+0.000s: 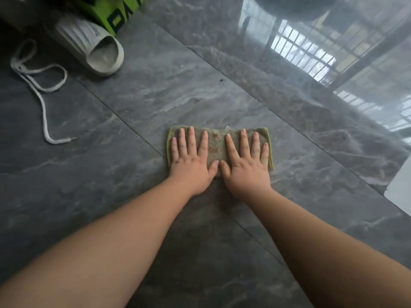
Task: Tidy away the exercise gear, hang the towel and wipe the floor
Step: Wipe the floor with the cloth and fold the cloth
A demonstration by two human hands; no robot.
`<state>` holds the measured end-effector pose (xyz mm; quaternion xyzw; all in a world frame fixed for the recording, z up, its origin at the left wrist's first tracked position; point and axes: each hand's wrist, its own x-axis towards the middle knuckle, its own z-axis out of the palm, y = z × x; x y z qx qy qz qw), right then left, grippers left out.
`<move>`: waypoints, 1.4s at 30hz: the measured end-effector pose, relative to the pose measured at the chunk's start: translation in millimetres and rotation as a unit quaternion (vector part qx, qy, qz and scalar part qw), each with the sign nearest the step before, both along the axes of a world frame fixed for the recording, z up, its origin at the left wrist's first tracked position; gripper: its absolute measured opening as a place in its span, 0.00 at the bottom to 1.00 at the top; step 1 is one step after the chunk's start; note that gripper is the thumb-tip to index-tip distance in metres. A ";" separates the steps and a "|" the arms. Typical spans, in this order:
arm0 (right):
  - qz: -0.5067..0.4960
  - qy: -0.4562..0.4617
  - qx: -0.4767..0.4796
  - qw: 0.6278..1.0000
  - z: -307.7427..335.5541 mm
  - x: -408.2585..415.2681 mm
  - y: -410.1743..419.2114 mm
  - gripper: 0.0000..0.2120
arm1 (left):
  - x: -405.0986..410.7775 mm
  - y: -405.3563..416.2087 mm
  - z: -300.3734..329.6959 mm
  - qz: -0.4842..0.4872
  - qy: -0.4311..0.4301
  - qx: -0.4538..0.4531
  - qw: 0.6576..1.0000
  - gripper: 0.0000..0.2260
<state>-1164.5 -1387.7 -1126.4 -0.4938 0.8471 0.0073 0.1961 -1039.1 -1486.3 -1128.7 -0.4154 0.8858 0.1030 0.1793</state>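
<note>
A folded grey-green cloth (pixel 216 145) with a yellow edge and small rusty stains lies flat on the dark grey marble floor (pixel 138 103). My left hand (pixel 191 161) presses down on its left half, palm flat and fingers spread. My right hand (pixel 245 163) presses on its right half the same way. The two thumbs nearly touch at the cloth's near edge. Both forearms stretch forward from the bottom of the view.
A pale slide sandal (pixel 93 45) lies at the upper left beside a green box with black letters (pixel 115 12). A white shoelace (pixel 37 81) is looped on the floor at the left. A white object's corner (pixel 400 190) shows at the right edge. Window bars reflect in the tiles at upper right.
</note>
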 end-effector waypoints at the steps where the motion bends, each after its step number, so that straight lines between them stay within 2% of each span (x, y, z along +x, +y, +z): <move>1: 0.000 0.002 -0.002 1.000 -1.3 -9.5 -16.9 0.33 | -10.9 -18.4 0.6 -0.001 -0.001 -0.001 1.000 0.37; 9: 0.005 0.002 0.024 1.000 -1.4 -87.1 -144.0 0.33 | -83.6 -138.9 -0.7 0.016 0.006 0.000 1.000 0.37; 16: 0.015 0.009 0.052 0.998 1.8 -100.4 -174.5 0.35 | -98.0 -172.3 1.7 0.000 0.003 0.010 1.000 0.38; 22: 0.036 0.002 0.037 0.999 1.2 -71.1 -138.6 0.35 | -73.0 -146.0 5.7 0.000 -0.005 0.017 1.000 0.39; 28: 0.085 -0.030 0.036 0.995 7.9 11.1 -74.5 0.36 | 18.8 -80.2 9.4 0.040 -0.021 0.033 0.998 0.39; 31: 0.128 -0.044 0.037 0.990 11.1 54.9 -46.8 0.35 | 69.0 -46.4 10.8 0.085 -0.023 0.032 0.996 0.38; 35: 0.192 -0.064 0.026 0.979 10.7 84.1 -60.4 0.32 | 125.6 -17.4 9.4 0.164 -0.018 0.019 0.986 0.38; 38: 0.218 -0.059 0.015 0.974 6.5 91.8 -73.9 0.30 | 133.1 -9.8 4.7 0.209 -0.010 0.008 0.978 0.38; 42: 0.250 -0.019 -0.025 0.968 0.5 85.7 -51.3 0.30 | 115.9 25.0 -1.3 0.285 0.012 -0.019 0.958 0.38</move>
